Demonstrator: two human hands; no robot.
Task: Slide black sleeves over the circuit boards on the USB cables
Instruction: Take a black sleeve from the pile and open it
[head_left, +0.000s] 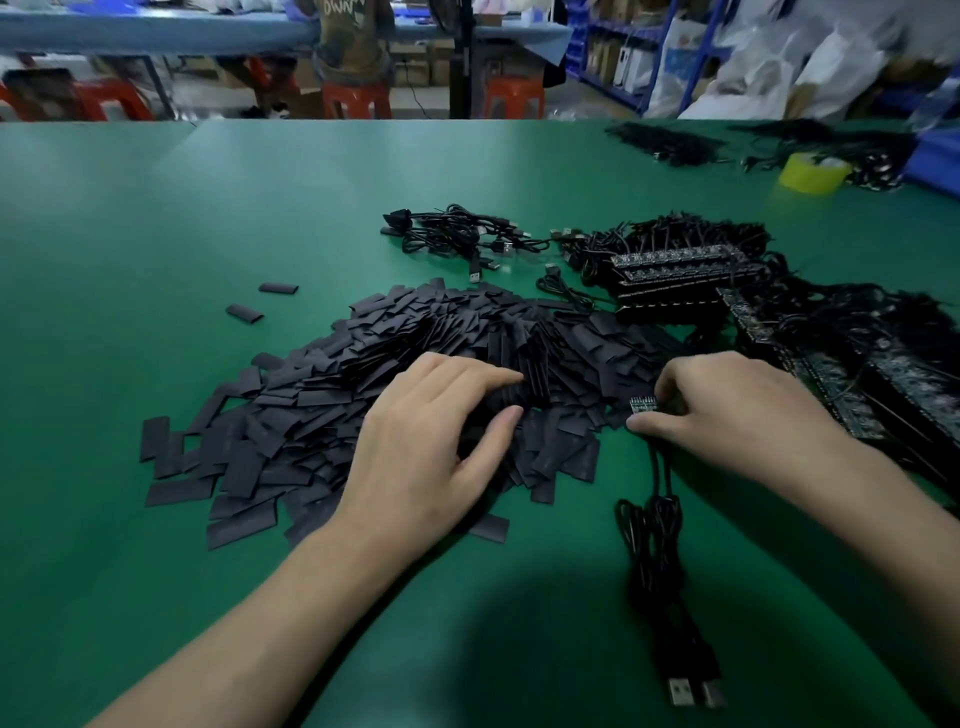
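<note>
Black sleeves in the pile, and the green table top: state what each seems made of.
Flat black sleeves: thin matte plastic tubing by the look, probably heat-shrink; they lie flattened, with creased edges and a dull sheen. Green table top: a smooth mat, perhaps rubber or vinyl; it gives a soft, even glare, without grain or weave.

Even overhead light, pale sheen on the far surface (218, 171), soft dark shadow near the bottom edge, blurred background, wide-angle bending at the edges
</note>
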